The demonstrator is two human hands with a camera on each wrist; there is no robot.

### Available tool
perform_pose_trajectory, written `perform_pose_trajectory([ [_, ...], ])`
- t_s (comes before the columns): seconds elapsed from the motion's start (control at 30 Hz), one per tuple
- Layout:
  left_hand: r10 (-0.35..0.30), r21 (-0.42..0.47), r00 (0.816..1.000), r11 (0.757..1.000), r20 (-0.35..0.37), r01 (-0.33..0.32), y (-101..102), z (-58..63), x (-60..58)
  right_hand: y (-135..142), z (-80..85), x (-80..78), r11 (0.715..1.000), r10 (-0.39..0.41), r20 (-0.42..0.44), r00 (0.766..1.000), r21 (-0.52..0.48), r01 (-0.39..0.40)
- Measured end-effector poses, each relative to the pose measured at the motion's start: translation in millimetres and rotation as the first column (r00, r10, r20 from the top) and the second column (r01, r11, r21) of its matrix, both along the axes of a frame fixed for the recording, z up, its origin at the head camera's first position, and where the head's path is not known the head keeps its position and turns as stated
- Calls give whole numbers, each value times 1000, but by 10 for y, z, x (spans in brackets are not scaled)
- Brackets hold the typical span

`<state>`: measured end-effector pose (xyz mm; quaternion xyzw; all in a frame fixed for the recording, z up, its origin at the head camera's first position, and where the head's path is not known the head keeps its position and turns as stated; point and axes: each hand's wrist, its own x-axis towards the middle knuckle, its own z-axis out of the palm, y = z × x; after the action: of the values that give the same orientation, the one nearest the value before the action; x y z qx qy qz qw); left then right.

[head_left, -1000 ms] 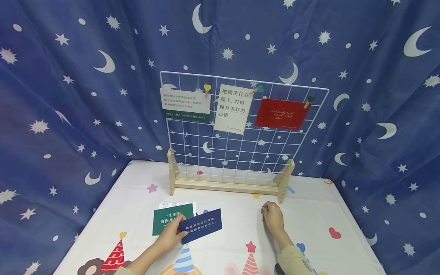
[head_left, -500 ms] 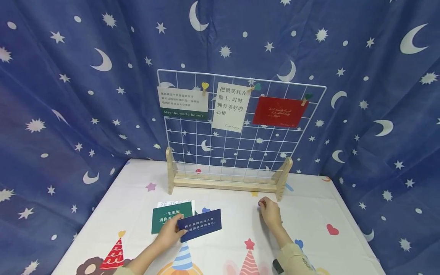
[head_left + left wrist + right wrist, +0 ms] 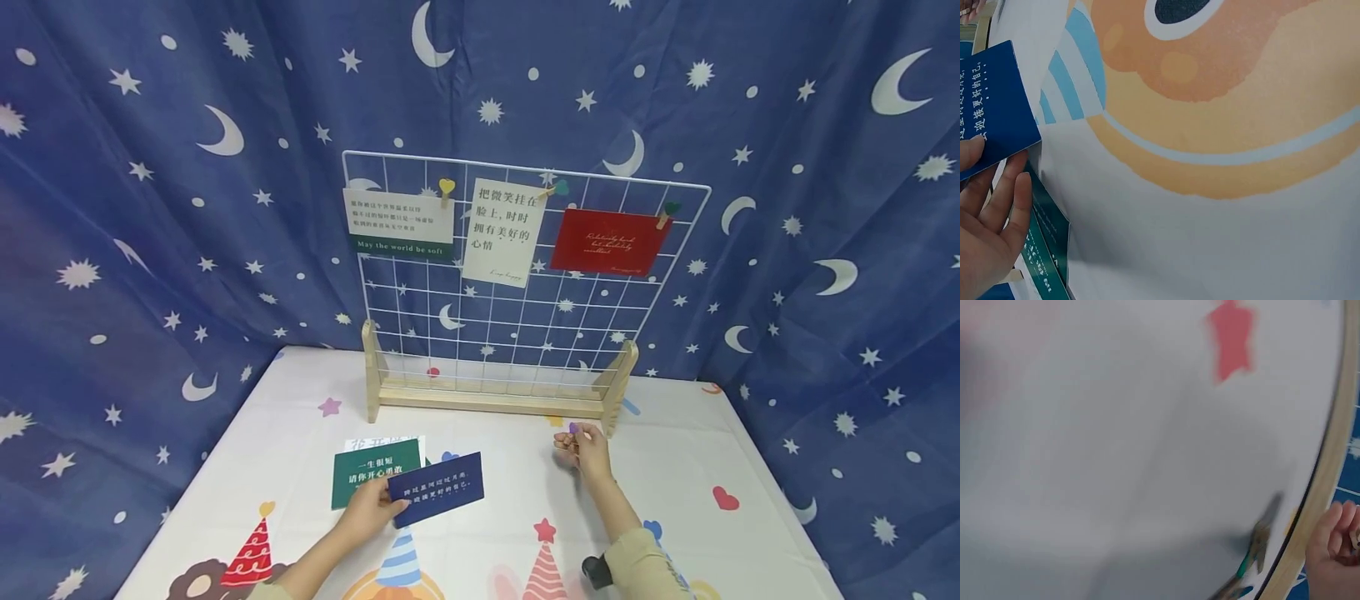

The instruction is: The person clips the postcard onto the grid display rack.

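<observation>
Head view: white card (image 3: pixel 385 442) mostly hidden under green card (image 3: pixel 363 460), left hand (image 3: pixel 367 510) covering latter's corner; purple clip (image 3: pixel 573 427) partly behind right hand's (image 3: pixel 590 454) fingers. Left wrist view: navy card (image 3: pixel 1000 103) cut by left edge. Right wrist view: 1 star (image 3: pixel 1234 340) blurred; right hand cut by right edge.

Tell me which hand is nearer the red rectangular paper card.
Right. The right hand is below the red card, in front; the left hand is farther off, below and leftward.

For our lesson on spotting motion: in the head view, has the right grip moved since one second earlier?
Yes: judged against the rack's right wooden foot, the right grip has moved slightly forward.
</observation>
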<state>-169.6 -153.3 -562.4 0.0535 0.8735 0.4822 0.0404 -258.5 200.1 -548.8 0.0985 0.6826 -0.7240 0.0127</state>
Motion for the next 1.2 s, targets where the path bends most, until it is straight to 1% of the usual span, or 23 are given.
perform_pose_trajectory([
  [0.03,-10,18,1000,1000,8,10,-4,-4,-1,2,21,8,995,9,44,999,-105,-4],
  [0.07,-19,33,1000,999,13,19,-7,-5,-2,5,37,16,981,21,81,996,-195,-5],
  [0.1,-23,45,1000,999,15,22,-9,-9,-5,8,55,25,957,35,117,993,-291,1],
  [0.17,-30,63,999,998,15,29,-8,-9,-10,15,84,45,908,51,170,984,-419,25],
  [0.2,-32,73,999,997,15,31,-6,-6,-11,19,92,53,885,60,187,981,-465,35],
  [0.23,-35,81,999,996,13,34,-3,0,-13,21,93,57,869,65,200,978,-493,43],
  [0.27,-34,88,999,996,10,33,1,6,-15,24,88,57,860,69,212,975,-507,49],
  [0.3,-32,94,999,995,8,31,5,10,-18,25,81,57,858,75,217,973,-511,47],
  [0.37,-27,100,1000,995,7,27,16,26,-18,24,50,55,871,86,208,974,-491,28],
  [0.43,-23,103,1000,994,7,22,23,35,-22,16,13,50,896,92,192,977,-443,3],
  [0.53,-23,112,1000,993,0,23,23,58,-34,7,-33,57,936,98,163,982,-351,-35],
  [0.63,-8,88,1000,996,-17,9,16,84,-62,1,-62,64,969,100,148,984,-237,-62],
  [0.77,43,61,999,997,-21,-42,5,140,-122,-20,-74,71,990,112,135,985,-106,-98],
  [0.83,66,68,998,996,-16,-65,-3,168,-152,-44,-64,77,992,124,134,983,-41,-119],
  [0.9,93,72,996,993,-8,-92,-7,199,-181,-74,-39,87,988,143,128,981,34,-148],
  [0.97,117,73,993,990,-6,-117,-11,226,-202,-106,-9,97,975,169,118,979,124,-183],
  [1.03,129,90,992,988,-13,-127,-11,254,-226,-136,21,102,962,190,96,977,181,-205],
  [1.1,132,104,991,986,-23,-129,-16,280,-253,-159,45,102,951,211,65,975,215,-220],
  [1.2,142,119,989,983,-27,-138,-26,327,-308,-191,67,93,946,237,22,971,224,-236],
])
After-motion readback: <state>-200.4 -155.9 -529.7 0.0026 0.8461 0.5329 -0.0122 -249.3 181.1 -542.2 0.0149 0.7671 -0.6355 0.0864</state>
